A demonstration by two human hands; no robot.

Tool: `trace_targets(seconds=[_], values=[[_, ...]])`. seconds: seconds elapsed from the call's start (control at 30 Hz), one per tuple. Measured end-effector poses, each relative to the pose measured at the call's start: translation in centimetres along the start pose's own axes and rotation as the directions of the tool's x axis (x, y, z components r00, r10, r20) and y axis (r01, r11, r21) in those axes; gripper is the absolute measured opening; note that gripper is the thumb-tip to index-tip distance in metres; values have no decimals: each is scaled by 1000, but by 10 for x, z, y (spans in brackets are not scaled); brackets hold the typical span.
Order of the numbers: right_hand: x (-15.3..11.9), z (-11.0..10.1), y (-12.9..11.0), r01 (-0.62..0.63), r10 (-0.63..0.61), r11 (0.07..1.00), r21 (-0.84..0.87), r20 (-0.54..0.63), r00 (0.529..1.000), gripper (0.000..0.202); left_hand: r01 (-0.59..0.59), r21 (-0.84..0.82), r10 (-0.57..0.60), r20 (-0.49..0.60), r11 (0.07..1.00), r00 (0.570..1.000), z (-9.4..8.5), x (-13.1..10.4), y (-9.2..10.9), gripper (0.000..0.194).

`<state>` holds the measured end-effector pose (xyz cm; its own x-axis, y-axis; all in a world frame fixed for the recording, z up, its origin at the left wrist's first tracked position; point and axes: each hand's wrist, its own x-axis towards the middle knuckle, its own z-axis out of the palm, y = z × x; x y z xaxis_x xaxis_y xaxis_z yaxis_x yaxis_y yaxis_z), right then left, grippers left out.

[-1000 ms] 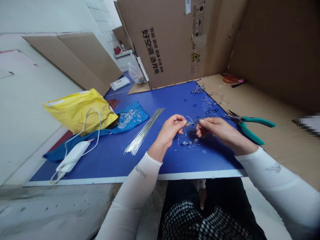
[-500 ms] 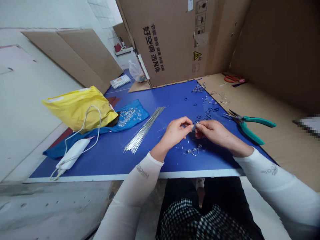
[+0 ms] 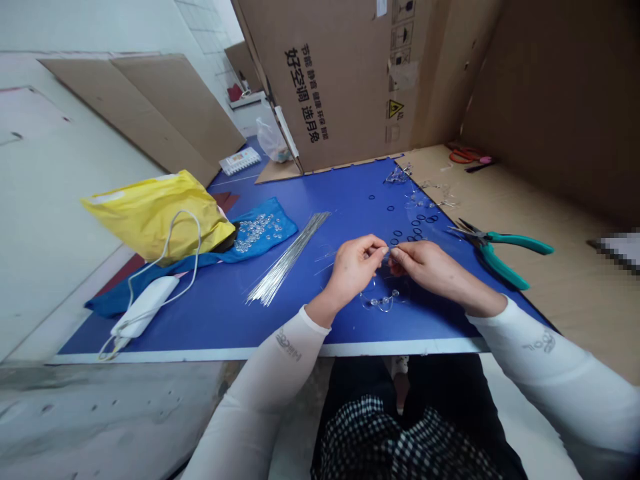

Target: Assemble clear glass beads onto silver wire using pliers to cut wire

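Note:
My left hand [image 3: 357,267] and my right hand [image 3: 419,261] meet fingertip to fingertip over the blue tabletop, both closed in a pinch. Between them runs a thin wire, mostly hidden by the fingers. Below the hands hangs or lies a curled wire strung with clear beads [image 3: 384,302]; I cannot tell whether it is joined to the held wire. Just past my right hand lie several small black rings [image 3: 417,231]. To the left of my left hand rests a bundle of straight silvery wires [image 3: 290,260].
Green-handled pliers [image 3: 500,250] lie right of my right hand, with orange scissors [image 3: 465,155] behind. Loose clear beads [image 3: 257,231] sit on blue cloth beside a yellow bag [image 3: 165,213]. A white power strip [image 3: 145,307] lies at left. A cardboard box wall [image 3: 350,87] stands behind.
My hands stay pinched together in almost the same place. The beaded wire below them has shifted slightly left. My left forearm has moved a little.

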<state>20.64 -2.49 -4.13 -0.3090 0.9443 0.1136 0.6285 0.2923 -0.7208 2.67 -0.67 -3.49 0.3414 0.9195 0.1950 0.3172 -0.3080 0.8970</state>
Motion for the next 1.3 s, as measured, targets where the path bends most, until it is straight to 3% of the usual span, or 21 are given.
trace_targets(seconds=[0.23, 0.33, 0.63, 1.03, 1.17, 1.3], values=[[0, -2, 1, 9, -8, 1000, -16, 59, 998, 35, 73, -57, -76, -59, 996, 995, 6, -3, 2, 10], [1, -2, 3, -3, 5, 1000, -29, 74, 997, 36, 91, -48, -92, -37, 995, 995, 6, -2, 0, 10], [1, -1, 4, 8, -6, 999, -35, 71, 997, 34, 0, 110, -1, 7, 994, 1000, 3, -1, -7, 15], [2, -1, 7, 27, -30, 999, 30, 90, 995, 39, 49, 28, -48, -60, 998, 997, 10, -4, -4, 12], [4, 1, 6, -26, 7, 977, 211, 90, 996, 38, 136, -105, -137, 3, 985, 991, 7, 0, -4, 12], [4, -1, 1, -214, 184, 842, 495, 110, 977, 33, 263, -322, -248, 87, 910, 965, 0, 6, -4, 15]])
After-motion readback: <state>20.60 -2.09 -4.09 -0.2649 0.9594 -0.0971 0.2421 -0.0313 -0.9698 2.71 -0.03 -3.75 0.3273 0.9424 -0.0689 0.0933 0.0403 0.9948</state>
